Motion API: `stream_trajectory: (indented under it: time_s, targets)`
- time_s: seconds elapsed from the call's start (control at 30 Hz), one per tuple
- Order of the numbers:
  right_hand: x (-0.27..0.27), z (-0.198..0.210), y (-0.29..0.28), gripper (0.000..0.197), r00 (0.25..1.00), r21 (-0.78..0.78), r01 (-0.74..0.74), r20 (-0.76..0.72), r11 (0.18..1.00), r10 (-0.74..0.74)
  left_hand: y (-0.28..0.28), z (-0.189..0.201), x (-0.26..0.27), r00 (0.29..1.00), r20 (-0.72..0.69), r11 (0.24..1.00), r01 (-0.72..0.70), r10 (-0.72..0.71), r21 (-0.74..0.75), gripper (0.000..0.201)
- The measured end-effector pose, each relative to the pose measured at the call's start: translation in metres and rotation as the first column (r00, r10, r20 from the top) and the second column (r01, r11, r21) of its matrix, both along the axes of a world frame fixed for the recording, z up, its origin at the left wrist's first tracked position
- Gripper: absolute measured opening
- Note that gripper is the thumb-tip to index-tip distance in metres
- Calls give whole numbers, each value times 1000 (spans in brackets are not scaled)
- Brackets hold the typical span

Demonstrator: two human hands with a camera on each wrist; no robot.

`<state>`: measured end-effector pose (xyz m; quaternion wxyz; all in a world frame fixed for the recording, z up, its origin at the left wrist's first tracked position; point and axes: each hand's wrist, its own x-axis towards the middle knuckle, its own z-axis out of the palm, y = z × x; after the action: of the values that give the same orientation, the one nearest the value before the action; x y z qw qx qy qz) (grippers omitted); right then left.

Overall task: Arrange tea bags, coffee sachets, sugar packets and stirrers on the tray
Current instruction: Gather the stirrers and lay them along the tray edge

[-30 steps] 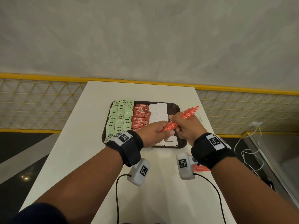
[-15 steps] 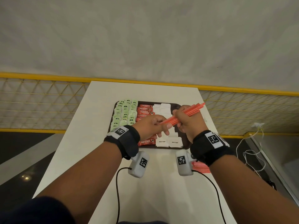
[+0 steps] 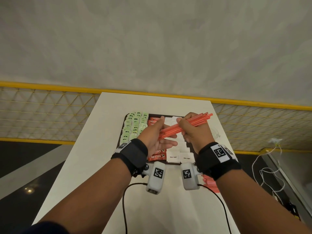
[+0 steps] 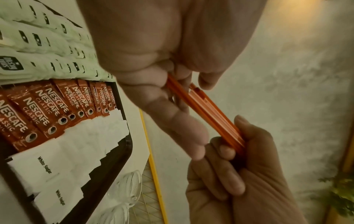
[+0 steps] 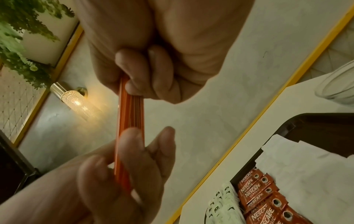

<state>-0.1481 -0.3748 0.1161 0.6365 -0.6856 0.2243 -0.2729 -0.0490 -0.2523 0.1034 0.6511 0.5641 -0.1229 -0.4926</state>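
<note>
A bundle of orange stirrers (image 3: 185, 124) is held in the air above the dark tray (image 3: 190, 148). My right hand (image 3: 185, 127) grips the bundle around its middle. My left hand (image 3: 167, 132) holds its near end between thumb and fingers, as the left wrist view shows at the stirrers (image 4: 206, 115). On the tray lie green tea bags (image 3: 135, 125) on the left, red coffee sachets (image 3: 157, 157) in the middle and white sugar packets (image 3: 173, 157) to their right. The tray's right strip is mostly hidden by my hands.
More orange stirrers (image 3: 209, 181) lie on the white table under my right wrist. A clear glass dish (image 3: 215, 132) stands just right of the tray. Yellow railing runs past the table's far edge; white cables hang at the right.
Both hands have carried the bundle further over the tray. My left hand's fingers have loosened and stretched out along the bundle's near end.
</note>
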Motion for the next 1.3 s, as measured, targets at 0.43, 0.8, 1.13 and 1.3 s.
stream_trajectory:
  time_s: [0.43,0.8,1.13,1.3]
  targets:
    - [14,1,-3,32,986,-2,-101,-133,995,100,-9,-15,15,976,-148,983,-171,160,-69,27]
    - [13,2,-11,67,983,-307,38,-162,951,-91,-12,-25,17,966,-39,963,-257,255,-78,28]
    - [10,-11,-11,23,945,-394,105,-246,913,-215,-17,-33,14,971,113,971,-196,212,-138,15]
    - [3,-10,-17,31,910,-182,112,-377,977,-175,-25,-40,10,960,189,974,-180,205,-140,16]
